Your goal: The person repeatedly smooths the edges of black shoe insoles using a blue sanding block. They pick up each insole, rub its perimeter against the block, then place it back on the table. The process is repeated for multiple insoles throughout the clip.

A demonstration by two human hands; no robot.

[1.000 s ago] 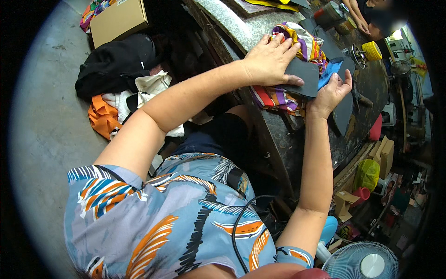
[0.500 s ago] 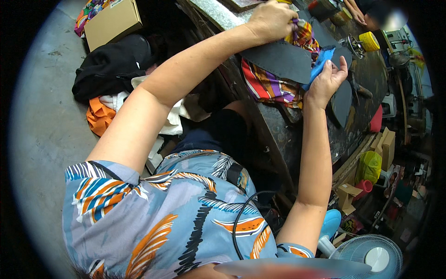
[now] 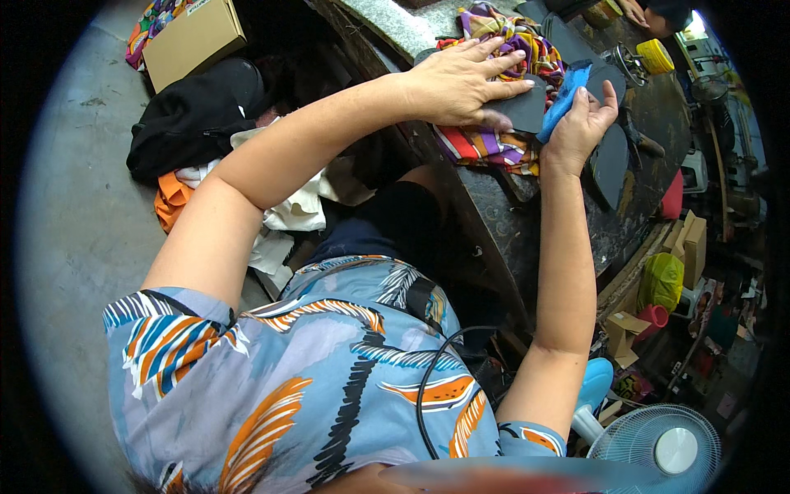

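My left hand (image 3: pixel 467 84) lies flat with its fingers spread, over a dark grey sole-shaped sheet (image 3: pixel 527 109). A crumpled cloth in purple, yellow and red (image 3: pixel 518 37) is bunched beyond it. More striped cloth (image 3: pixel 492 150) shows under the near edge of the sheet. My right hand (image 3: pixel 578 132) grips a soft-looking blue strip (image 3: pixel 563 103) with a dark tip, beside the sheet's right end; its fingertips point up. What lies under the left palm is hidden.
Further dark sole-shaped pieces (image 3: pixel 609 169) and a tool with a wooden handle (image 3: pixel 650 146) lie on the dark worktable (image 3: pixel 518 239). A yellow-topped holder (image 3: pixel 654 56) stands farther right. Another person's hand (image 3: pixel 634 12) rests at the far edge. A fan (image 3: pixel 654 449) stands at the lower right.
My left hand has let go of the patterned cloth and come nearer, now spread flat over the dark sheet. The far cloth looks more bunched. My right hand stays almost in place.
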